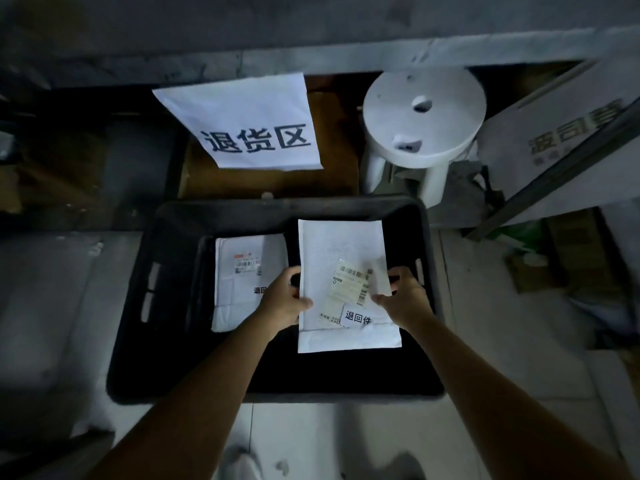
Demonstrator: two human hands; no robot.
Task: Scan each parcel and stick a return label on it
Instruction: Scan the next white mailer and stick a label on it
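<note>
I hold a white padded parcel [341, 251] over a black plastic crate [166, 285]. My left hand [285, 297] grips its left edge and my right hand [403, 297] grips its right edge. The parcel carries a barcode shipping label [351, 282] and, below it, a white return label [358, 317] printed with black characters. A second white parcel [239, 275] lies flat inside the crate at the left, with its own barcode label and a return label partly hidden behind my left hand.
A white paper sign [249, 123] with large black characters hangs on a brown cardboard box [332, 174] behind the crate. A white plastic stool [420, 126] stands at the back right, next to a slanted metal frame [561, 174]. The floor is pale tile.
</note>
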